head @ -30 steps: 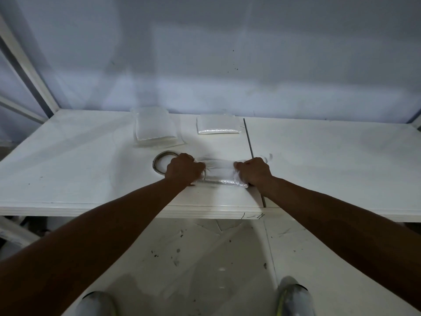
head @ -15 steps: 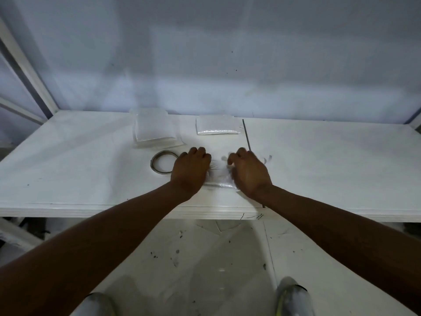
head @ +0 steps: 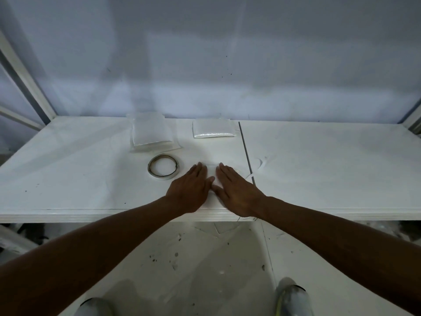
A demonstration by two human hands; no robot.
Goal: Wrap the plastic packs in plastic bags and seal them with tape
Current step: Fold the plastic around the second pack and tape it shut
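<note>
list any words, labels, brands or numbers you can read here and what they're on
No text can be read anywhere in this view.
tape roll: no print shows.
left pack and right pack at the back: plain, no label visible.
bagged pack under the left hand and right hand: mostly covered, no marking shows.
table: only scuffs and specks.
</note>
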